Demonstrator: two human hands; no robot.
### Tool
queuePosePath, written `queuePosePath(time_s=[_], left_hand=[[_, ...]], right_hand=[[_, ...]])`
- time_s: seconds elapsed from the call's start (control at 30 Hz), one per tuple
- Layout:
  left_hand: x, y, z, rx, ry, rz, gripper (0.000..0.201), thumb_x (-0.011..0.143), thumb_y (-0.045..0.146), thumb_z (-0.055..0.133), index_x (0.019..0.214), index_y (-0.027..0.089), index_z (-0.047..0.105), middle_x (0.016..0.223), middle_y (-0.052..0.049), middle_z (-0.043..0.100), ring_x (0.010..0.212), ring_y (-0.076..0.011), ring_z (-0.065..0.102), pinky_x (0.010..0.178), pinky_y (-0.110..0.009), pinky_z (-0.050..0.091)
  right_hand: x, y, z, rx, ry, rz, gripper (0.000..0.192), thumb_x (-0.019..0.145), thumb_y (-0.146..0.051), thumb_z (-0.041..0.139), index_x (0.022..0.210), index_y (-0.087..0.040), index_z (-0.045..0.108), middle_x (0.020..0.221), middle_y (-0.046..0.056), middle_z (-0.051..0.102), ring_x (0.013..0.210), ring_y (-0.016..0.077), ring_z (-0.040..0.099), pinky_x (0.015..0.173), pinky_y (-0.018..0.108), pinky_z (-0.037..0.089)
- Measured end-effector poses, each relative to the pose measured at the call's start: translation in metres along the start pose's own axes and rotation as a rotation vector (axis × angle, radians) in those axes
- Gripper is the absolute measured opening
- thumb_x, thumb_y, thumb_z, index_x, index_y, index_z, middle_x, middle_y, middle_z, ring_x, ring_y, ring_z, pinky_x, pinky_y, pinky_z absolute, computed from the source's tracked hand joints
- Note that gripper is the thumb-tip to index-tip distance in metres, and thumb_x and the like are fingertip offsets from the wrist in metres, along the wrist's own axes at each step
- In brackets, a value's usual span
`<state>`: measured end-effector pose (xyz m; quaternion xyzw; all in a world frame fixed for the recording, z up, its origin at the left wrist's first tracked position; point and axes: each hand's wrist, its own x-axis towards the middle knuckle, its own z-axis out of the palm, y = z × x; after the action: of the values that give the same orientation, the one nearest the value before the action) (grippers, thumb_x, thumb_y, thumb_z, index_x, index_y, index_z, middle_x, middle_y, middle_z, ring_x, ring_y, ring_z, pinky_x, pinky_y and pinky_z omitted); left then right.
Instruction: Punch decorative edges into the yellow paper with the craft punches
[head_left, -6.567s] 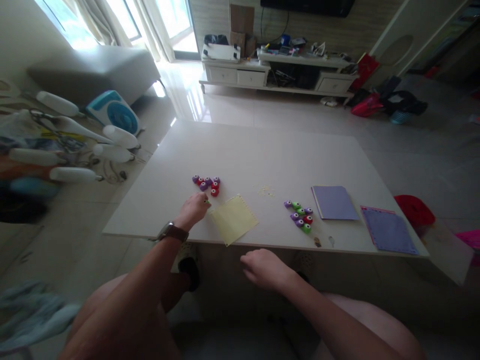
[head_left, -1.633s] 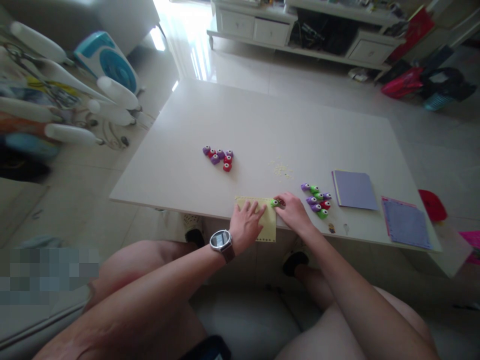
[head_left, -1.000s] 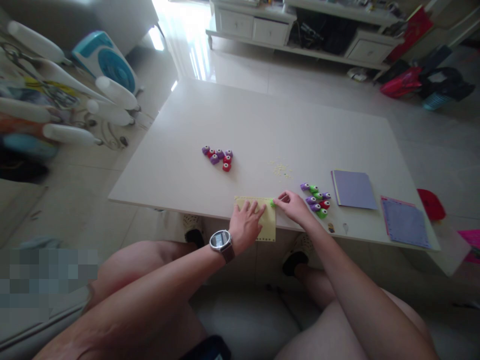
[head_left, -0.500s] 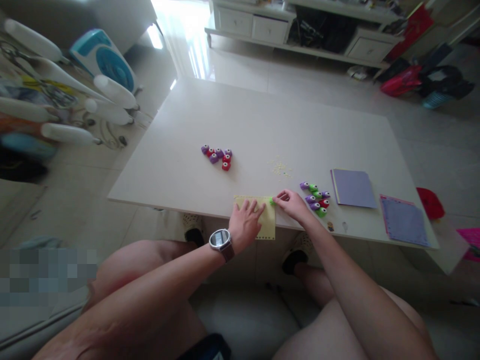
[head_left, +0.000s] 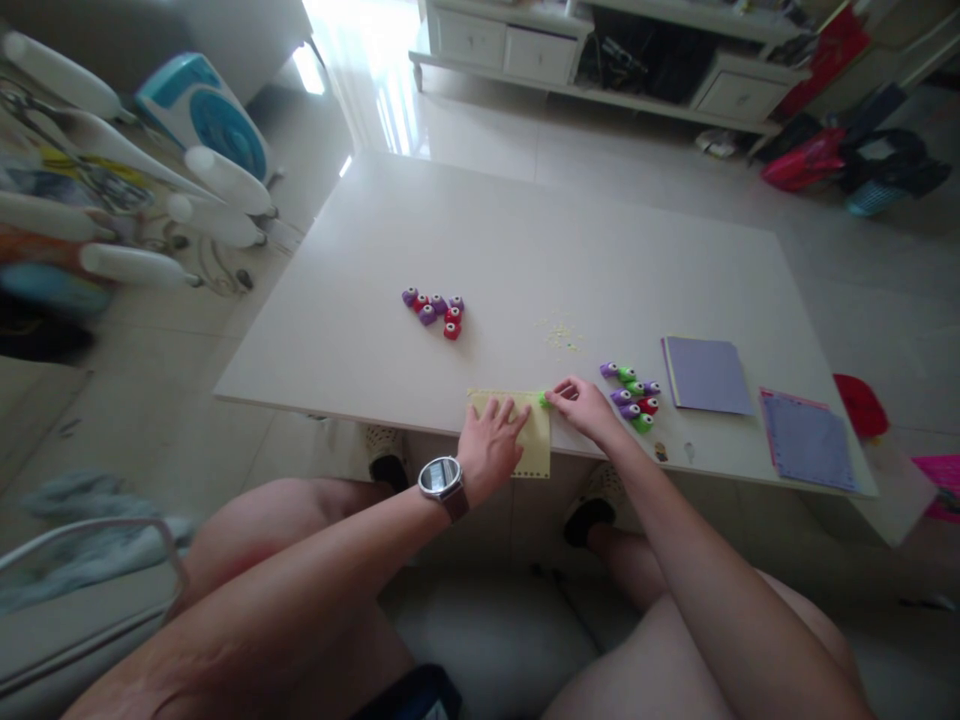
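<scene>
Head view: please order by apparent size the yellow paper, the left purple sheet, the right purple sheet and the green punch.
1. Left purple sheet and right purple sheet: they look alike, so no rank between them.
2. Yellow paper, partly covered by the left hand.
3. Green punch, tiny, at the right hand.

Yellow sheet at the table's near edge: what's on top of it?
The left hand lies flat on the yellow sheet. The right hand holds a small green punch at its far right corner. The paper beneath the palm is hidden.
</scene>
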<state>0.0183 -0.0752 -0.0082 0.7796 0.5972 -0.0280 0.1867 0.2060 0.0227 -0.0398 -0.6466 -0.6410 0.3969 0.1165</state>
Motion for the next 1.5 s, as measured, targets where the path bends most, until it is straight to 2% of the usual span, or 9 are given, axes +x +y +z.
queuePosePath(time_s=[0.37, 0.53, 0.6, 0.67, 0.8, 0.9, 1.0, 1.2, 1.5], left_hand=[[0.002, 0.001, -0.006, -0.018, 0.023, 0.006, 0.061, 0.093, 0.034, 0.056, 0.152, 0.024, 0.042, 0.15, -0.014, 0.048, 0.134, -0.0327, 0.043, 0.103, -0.049, 0.042], [0.013, -0.007, -0.016, -0.112, 0.111, 0.001, 0.051, 0.09, 0.031, 0.06, 0.14, 0.022, 0.053, 0.137, -0.014, 0.058, 0.124, -0.0313, 0.051, 0.098, -0.046, 0.045], [0.025, -0.012, -0.019, -0.254, 0.155, -0.039, 0.036, 0.091, 0.03, 0.06, 0.126, 0.02, 0.061, 0.124, -0.013, 0.064, 0.116, -0.0286, 0.057, 0.094, -0.042, 0.047], [0.04, -0.017, -0.02, -0.515, 0.152, -0.129, 0.024, 0.091, 0.032, 0.063, 0.109, 0.017, 0.065, 0.107, -0.01, 0.07, 0.098, -0.0231, 0.064, 0.083, -0.036, 0.05], [0.065, -0.017, -0.014, -1.036, 0.046, -0.265, 0.023, 0.085, 0.036, 0.074, 0.087, 0.015, 0.064, 0.072, -0.004, 0.069, 0.065, -0.014, 0.064, 0.059, -0.025, 0.045], [0.073, -0.01, -0.008, -1.214, 0.045, -0.254, 0.023, 0.082, 0.03, 0.078, 0.081, 0.014, 0.062, 0.062, -0.002, 0.065, 0.056, -0.0112, 0.061, 0.054, -0.022, 0.042], [0.075, -0.005, -0.003, -1.264, 0.067, -0.283, 0.02, 0.081, 0.024, 0.079, 0.08, 0.014, 0.061, 0.062, -0.001, 0.066, 0.054, -0.0099, 0.06, 0.052, -0.021, 0.041], [0.082, -0.007, 0.006, -1.258, 0.108, -0.345, 0.024, 0.075, 0.026, 0.083, 0.082, 0.013, 0.064, 0.061, -0.001, 0.066, 0.054, -0.0101, 0.061, 0.052, -0.021, 0.043], [0.085, 0.0, -0.002, -1.122, 0.099, -0.396, 0.016, 0.073, 0.019, 0.079, 0.087, 0.011, 0.078, 0.06, -0.004, 0.068, 0.055, -0.0121, 0.06, 0.057, -0.024, 0.046]], right_hand=[[0.001, -0.007, 0.002, -0.043, 0.042, 0.029, 0.02, 0.079, -0.036, 0.073, 0.084, -0.02, 0.063, 0.079, 0.003, 0.07, 0.072, 0.0168, 0.063, 0.066, 0.026, 0.045], [-0.001, -0.016, 0.002, -0.065, 0.054, 0.061, 0.019, 0.078, -0.034, 0.074, 0.082, -0.02, 0.062, 0.078, 0.002, 0.07, 0.071, 0.0165, 0.063, 0.065, 0.026, 0.044], [-0.002, -0.018, 0.002, -0.07, 0.057, 0.065, 0.018, 0.079, -0.033, 0.073, 0.081, -0.02, 0.061, 0.078, 0.002, 0.07, 0.071, 0.0161, 0.063, 0.064, 0.026, 0.044], [-0.002, -0.02, 0.001, -0.074, 0.059, 0.063, 0.018, 0.079, -0.033, 0.073, 0.081, -0.02, 0.06, 0.077, 0.002, 0.07, 0.07, 0.0157, 0.063, 0.064, 0.025, 0.044], [-0.002, -0.02, 0.0, -0.072, 0.049, 0.059, 0.019, 0.079, -0.033, 0.073, 0.081, -0.02, 0.059, 0.077, 0.002, 0.07, 0.07, 0.0156, 0.063, 0.062, 0.025, 0.043], [-0.001, -0.018, 0.0, -0.068, 0.048, 0.06, 0.02, 0.078, -0.034, 0.073, 0.081, -0.02, 0.058, 0.077, 0.002, 0.07, 0.069, 0.0155, 0.062, 0.061, 0.024, 0.042], [0.001, -0.016, 0.001, -0.075, 0.061, 0.064, 0.021, 0.076, -0.033, 0.073, 0.081, -0.02, 0.058, 0.077, 0.001, 0.069, 0.069, 0.0149, 0.061, 0.06, 0.024, 0.04], [0.002, -0.016, 0.003, -0.066, 0.073, 0.057, 0.021, 0.073, -0.032, 0.073, 0.081, -0.021, 0.057, 0.077, 0.0, 0.068, 0.069, 0.015, 0.06, 0.061, 0.025, 0.04], [0.005, -0.012, 0.006, -0.035, 0.058, 0.047, 0.023, 0.071, -0.034, 0.073, 0.08, -0.021, 0.056, 0.075, -0.001, 0.065, 0.067, 0.0145, 0.057, 0.059, 0.024, 0.039]])
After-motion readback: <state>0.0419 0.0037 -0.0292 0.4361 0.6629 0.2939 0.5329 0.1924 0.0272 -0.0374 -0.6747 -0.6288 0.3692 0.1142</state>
